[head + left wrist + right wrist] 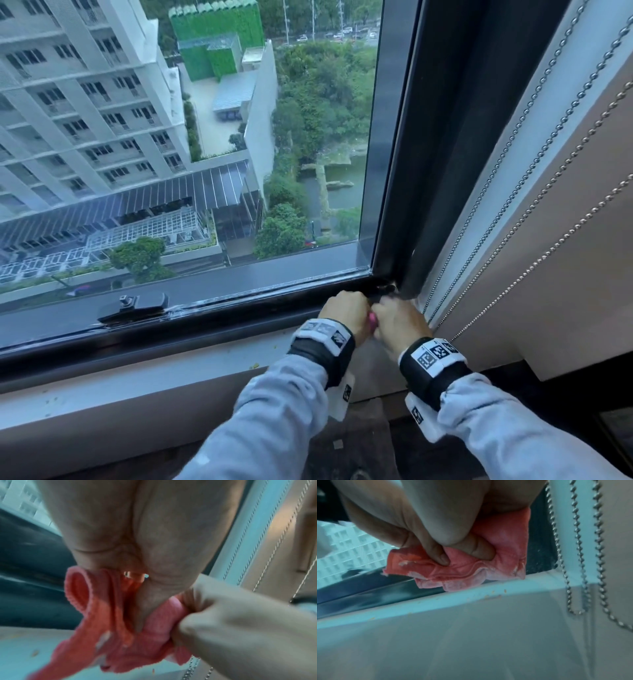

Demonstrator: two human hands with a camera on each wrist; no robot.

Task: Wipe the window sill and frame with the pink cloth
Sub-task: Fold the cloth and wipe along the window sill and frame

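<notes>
Both my hands meet at the lower right corner of the dark window frame (239,310). My left hand (351,308) and right hand (392,310) touch each other, with a sliver of the pink cloth (372,320) showing between them. In the left wrist view the bunched pink cloth (106,622) hangs out of my left hand (137,563), and my right hand (223,622) grips its other end. The right wrist view shows my right hand (453,550) with fingers curled into the pink cloth (462,572), just above the white sill (436,601).
A black window latch (133,305) sits on the lower frame to the left. Bead chains (513,192) of a blind hang close on the right, next to a beige wall. The white sill (137,377) carries small yellowish crumbs (253,366).
</notes>
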